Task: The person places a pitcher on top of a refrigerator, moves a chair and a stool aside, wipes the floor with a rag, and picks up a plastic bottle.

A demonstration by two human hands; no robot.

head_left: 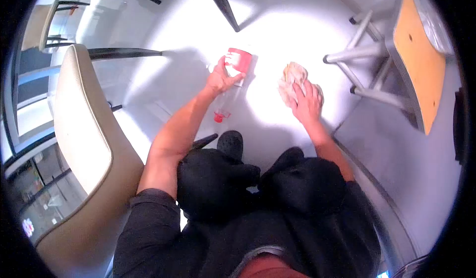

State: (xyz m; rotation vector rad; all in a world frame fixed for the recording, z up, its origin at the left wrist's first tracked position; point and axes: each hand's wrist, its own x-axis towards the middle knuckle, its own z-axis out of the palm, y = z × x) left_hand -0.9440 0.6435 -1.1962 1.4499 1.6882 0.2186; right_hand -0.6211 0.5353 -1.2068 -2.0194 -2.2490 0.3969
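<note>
My left hand [222, 79] is wrapped around a bottle with a red and white label [239, 60]. Below the hand the bottle's clear part runs toward me, and a red cap or nozzle [218, 116] shows at that end. Whether the bottle rests on the floor or is held just above it, I cannot tell. To the right, my right hand [307, 103] presses on a crumpled, pale pinkish cloth [294, 73] on the white floor [270, 45]. Its fingers are bent over the cloth, which sticks out past the fingertips.
A beige chair [79, 119] stands close on my left, with dark legs [124, 53] reaching over the floor. Another dark leg [223, 5] comes down at the top. On the right is a wooden panel [419, 55] with pale metal legs [357, 55].
</note>
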